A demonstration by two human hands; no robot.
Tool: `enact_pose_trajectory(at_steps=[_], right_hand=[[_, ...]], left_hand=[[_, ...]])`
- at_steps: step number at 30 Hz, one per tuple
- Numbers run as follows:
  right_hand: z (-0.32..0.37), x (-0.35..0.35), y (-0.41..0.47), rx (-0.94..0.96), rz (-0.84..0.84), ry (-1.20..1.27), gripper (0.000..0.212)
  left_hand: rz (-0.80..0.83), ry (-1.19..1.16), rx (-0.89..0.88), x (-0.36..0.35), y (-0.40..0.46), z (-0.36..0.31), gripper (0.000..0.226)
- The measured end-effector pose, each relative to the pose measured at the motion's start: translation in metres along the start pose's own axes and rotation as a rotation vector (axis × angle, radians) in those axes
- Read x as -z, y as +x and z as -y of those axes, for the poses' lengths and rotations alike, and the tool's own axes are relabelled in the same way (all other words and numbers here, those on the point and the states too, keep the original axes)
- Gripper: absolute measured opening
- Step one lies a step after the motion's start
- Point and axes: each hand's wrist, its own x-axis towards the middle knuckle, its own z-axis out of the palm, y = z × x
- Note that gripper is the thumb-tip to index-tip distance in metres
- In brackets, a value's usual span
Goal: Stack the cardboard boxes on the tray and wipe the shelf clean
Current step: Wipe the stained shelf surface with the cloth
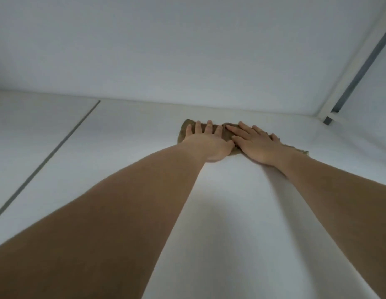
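Far back on the white shelf, left hand and right hand press flat-fingered on a brown cloth; wiping seems underway. Next: sweep it across. No boxes or tray in view.

You are looking into a plain white storage unit, kind of room unclear: a bare white shelf with a thin grey seam on its left, a white back wall, and a grey-edged frame at the far right corner.
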Motion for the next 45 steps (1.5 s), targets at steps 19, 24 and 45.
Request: enact_pose_trajectory(at_steps=[19,24,45], right_hand=[[0.109,-0.005,0.094,0.087,0.014,-0.001,0.049],[0.143,-0.010,0.066,0.111,0.036,0.011,0.049],[0.220,-0.041,-0.113,0.102,0.019,-0.016,0.047]], left_hand=[[-0.008,0.069,0.177,0.032,0.048,0.126,0.070],[-0.004,0.059,0.199,0.031,0.015,0.152,0.071],[0.008,0.089,0.096,0.003,-0.181,0.177,0.073]])
